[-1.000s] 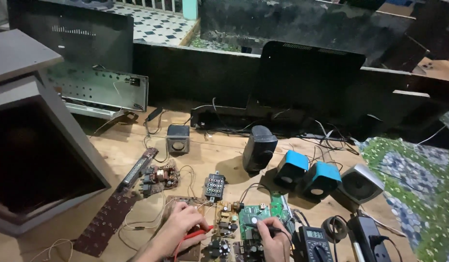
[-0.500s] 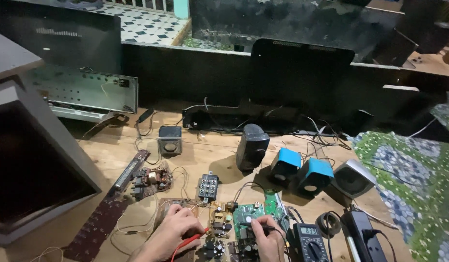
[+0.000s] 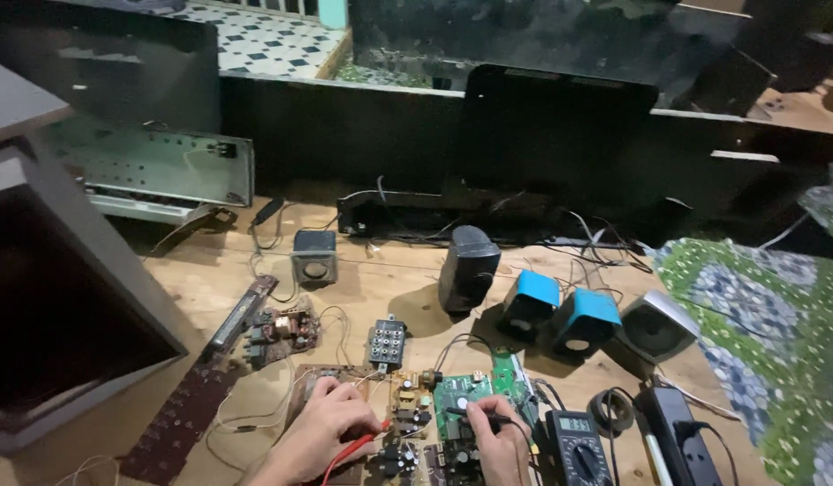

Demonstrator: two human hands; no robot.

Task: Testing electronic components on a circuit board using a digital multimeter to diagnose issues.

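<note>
Beside the multimeter (image 3: 578,445), both hands stay put: left hand (image 3: 322,436) grips the red probe (image 3: 358,447), right hand (image 3: 497,441) the black probe (image 3: 475,416), on the green circuit board (image 3: 459,396); only the view shifted

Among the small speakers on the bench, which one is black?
The tall rounded speaker in the middle. The others are a small grey cube, two blue ones, and a silver one.

Red probe lead (image 3: 349,453) at lower centre. Green circuit board (image 3: 459,393) beside it. Bright blue twin speakers (image 3: 560,310) right of centre. Green-and-blue floral cloth (image 3: 767,333) at right edge. Black-and-white checkered floor tiles (image 3: 254,40) upper left. Pale wooden tabletop (image 3: 209,279).
</note>
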